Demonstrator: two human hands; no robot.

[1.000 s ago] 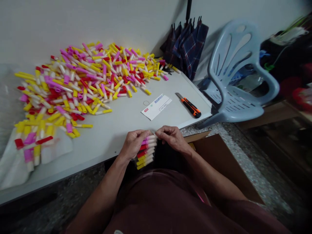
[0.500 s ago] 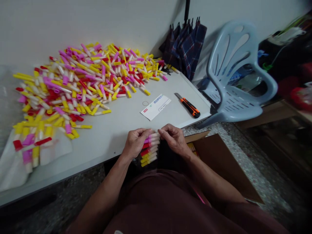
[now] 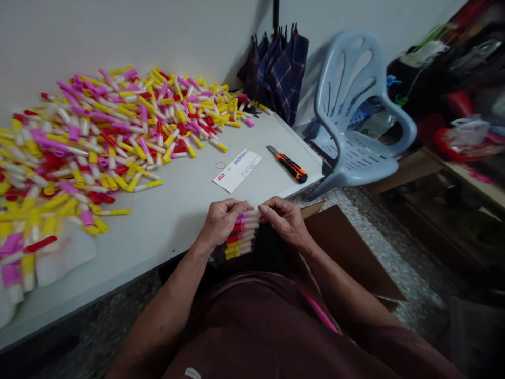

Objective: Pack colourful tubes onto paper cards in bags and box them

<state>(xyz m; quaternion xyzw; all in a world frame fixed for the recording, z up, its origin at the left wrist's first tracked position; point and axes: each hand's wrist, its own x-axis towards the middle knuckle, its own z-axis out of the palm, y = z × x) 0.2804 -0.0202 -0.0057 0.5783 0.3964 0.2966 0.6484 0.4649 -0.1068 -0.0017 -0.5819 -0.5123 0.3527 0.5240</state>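
A clear bag of pink, red and yellow tubes with whitish ends [image 3: 242, 234] hangs at the table's front edge. My left hand [image 3: 223, 221] pinches its upper left part between thumb and fingers. At the bag's upper right corner my right hand [image 3: 286, 221] is closed in a pinch; what its fingertips hold is too small to make out. Just beyond the hands a white printed card [image 3: 236, 171] lies on the table [image 3: 158, 221], with a thin rubber band [image 3: 220, 165] beside it. An orange and black cutter knife [image 3: 290, 166] lies to the right.
A large heap of coloured tubes [image 3: 118, 126] covers the table's back left. A folded plaid umbrella [image 3: 288, 71] leans by the wall. Past the table's right end stands a blue plastic chair [image 3: 351, 116]. An open cardboard box [image 3: 351, 247] is below, at the right.
The view has turned to the right, so the table's things appear farther left. Both hands still pinch near the top of the bag, a little apart.
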